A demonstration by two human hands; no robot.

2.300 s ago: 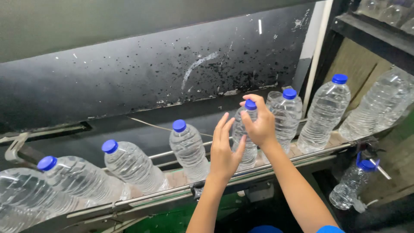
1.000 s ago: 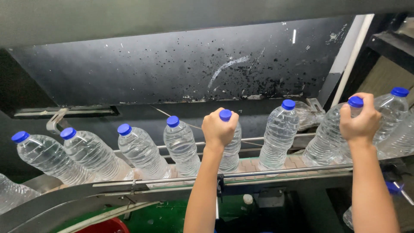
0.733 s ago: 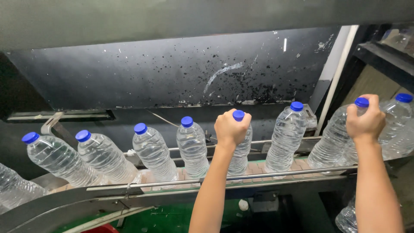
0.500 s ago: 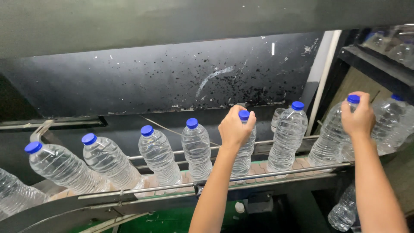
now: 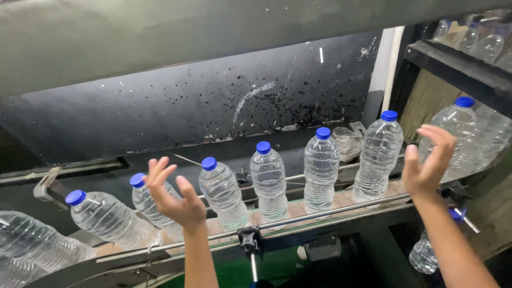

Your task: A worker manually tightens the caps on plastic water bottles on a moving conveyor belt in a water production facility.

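A row of clear water bottles with blue caps is carried on the conveyor (image 5: 341,209), in front of a black speckled panel (image 5: 213,106). The left hand (image 5: 173,194) is held open, fingers spread, before one leaning bottle (image 5: 152,205). The right hand (image 5: 426,165) is open, empty, beside another bottle (image 5: 463,140).

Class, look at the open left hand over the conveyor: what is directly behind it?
Behind the left hand stands a clear bottle with a blue cap. The palm and wrist hide part of its body, and its base on the conveyor cannot be seen.
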